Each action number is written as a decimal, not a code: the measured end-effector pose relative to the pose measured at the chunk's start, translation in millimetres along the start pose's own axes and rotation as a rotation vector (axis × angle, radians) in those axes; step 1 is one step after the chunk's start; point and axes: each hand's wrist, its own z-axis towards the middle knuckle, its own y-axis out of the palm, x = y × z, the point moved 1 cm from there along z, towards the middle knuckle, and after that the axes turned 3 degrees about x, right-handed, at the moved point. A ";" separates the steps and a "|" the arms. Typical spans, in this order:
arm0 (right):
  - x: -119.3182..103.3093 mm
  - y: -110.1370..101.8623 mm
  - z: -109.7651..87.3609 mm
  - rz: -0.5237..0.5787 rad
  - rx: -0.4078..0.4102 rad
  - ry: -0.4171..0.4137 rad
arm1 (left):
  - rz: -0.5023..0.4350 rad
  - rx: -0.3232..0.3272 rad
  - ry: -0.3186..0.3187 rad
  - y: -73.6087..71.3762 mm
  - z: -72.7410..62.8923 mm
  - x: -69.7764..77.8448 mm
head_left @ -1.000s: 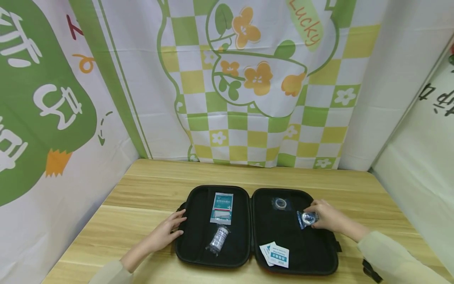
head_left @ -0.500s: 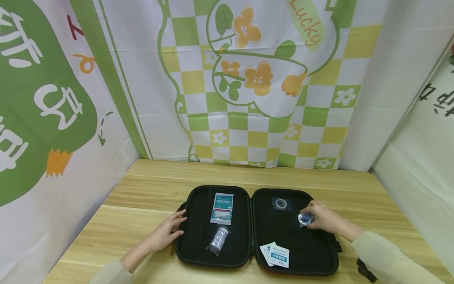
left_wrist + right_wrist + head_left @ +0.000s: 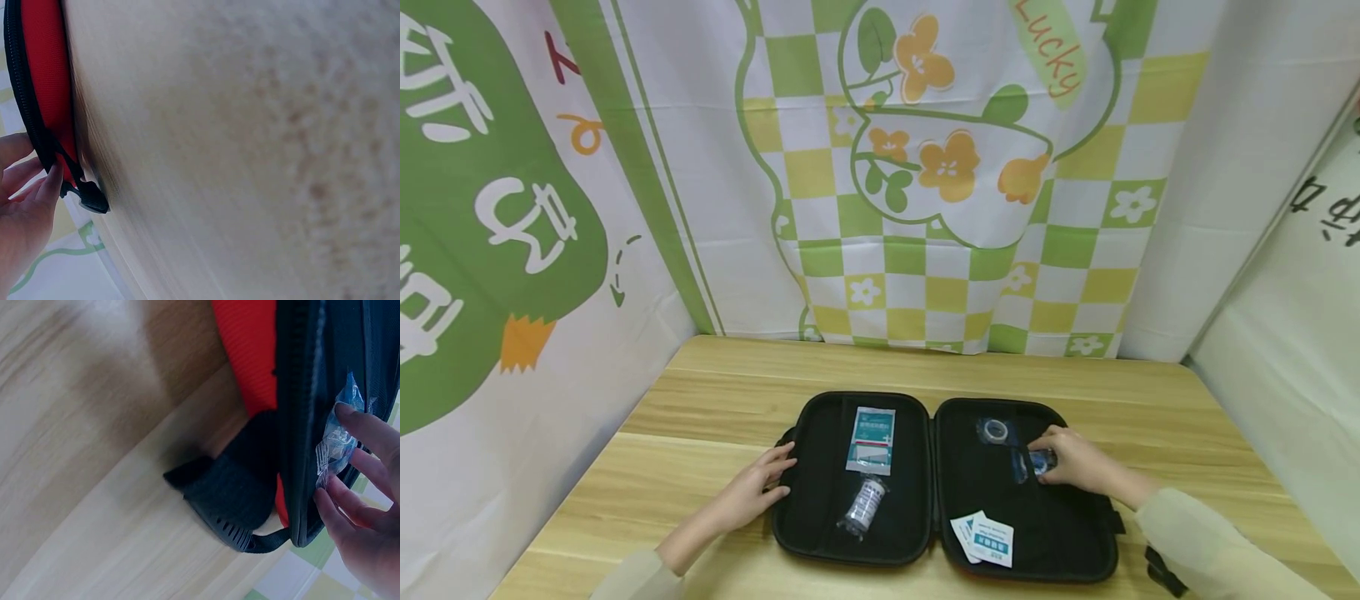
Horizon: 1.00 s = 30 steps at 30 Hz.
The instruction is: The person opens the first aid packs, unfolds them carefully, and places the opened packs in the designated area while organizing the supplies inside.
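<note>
An open first-aid case lies flat, with a black inside and a red outside (image 3: 247, 356). My right hand (image 3: 1072, 460) pinches a tape roll in clear and blue wrapping (image 3: 340, 437) over the case's right half (image 3: 992, 492). A thin dark band crosses the wrapping in the head view. Another wrapped tape roll (image 3: 996, 431) lies nearby, toward the back. My left hand (image 3: 751, 492) rests its fingers against the outer edge of the left half (image 3: 808, 508); in the left wrist view its fingertips touch the zipper rim (image 3: 37, 119).
In the left half are a teal-and-white packet (image 3: 872, 440) and a wrapped bandage roll (image 3: 863, 506). White alcohol pad sachets (image 3: 988, 538) lie at the right half's front corner. A black buckle (image 3: 92, 197) hangs beside the case on the wooden table (image 3: 715, 400). Printed curtains stand behind.
My right hand has moved a little left with the wrapped tape roll, deeper over the right half. The left hand and the other items have stayed in place.
</note>
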 end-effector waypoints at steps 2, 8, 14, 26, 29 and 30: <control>-0.9 1.4 0.7 0.006 0.008 0.008 | 0.002 0.000 0.001 0.2 0.1 -0.1; -0.2 6.3 2.5 0.016 0.032 0.009 | 0.001 0.000 0.002 0.6 0.3 -0.3; 3.3 8.9 1.0 0.065 0.048 0.003 | -0.004 0.000 0.001 0.6 0.6 0.2; 11.4 2.7 -7.8 0.290 0.003 0.110 | 0.000 0.009 0.009 0.5 -0.1 -0.4; 9.4 3.4 -6.5 0.294 -0.009 0.105 | -0.002 0.008 0.006 0.5 -0.1 -0.1; 8.8 3.9 -5.9 0.298 -0.010 0.109 | -0.002 0.007 0.006 0.6 -0.2 0.0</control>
